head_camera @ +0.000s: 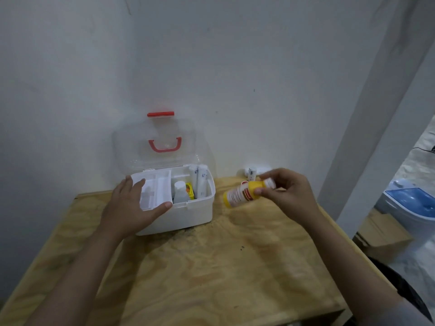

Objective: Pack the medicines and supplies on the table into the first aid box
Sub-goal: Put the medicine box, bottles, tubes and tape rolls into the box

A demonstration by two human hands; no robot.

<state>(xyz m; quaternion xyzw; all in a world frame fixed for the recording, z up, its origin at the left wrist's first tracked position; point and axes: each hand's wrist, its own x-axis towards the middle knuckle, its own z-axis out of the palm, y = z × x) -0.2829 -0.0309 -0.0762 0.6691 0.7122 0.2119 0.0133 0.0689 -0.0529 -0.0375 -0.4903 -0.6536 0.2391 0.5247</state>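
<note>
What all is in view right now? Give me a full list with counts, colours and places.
First aid box: 1, white, clear lid open with red handle, back left of table.
Insert tray: 1, white, over the box's left half.
Rolled bandages: 2, white, upright at the box's right end.
Cup-like bottle: 1, translucent white, inside box, middle.
Small packet: 1, yellow, inside box beside that bottle.
Yellow bottle: 1, yellow with white label, held above table right of box.
White supplies: blurred, count unclear, at the wall.
Table: 1, light plywood.
Left hand: on the tray's front left corner.
Right hand: gripping the yellow bottle.
</note>
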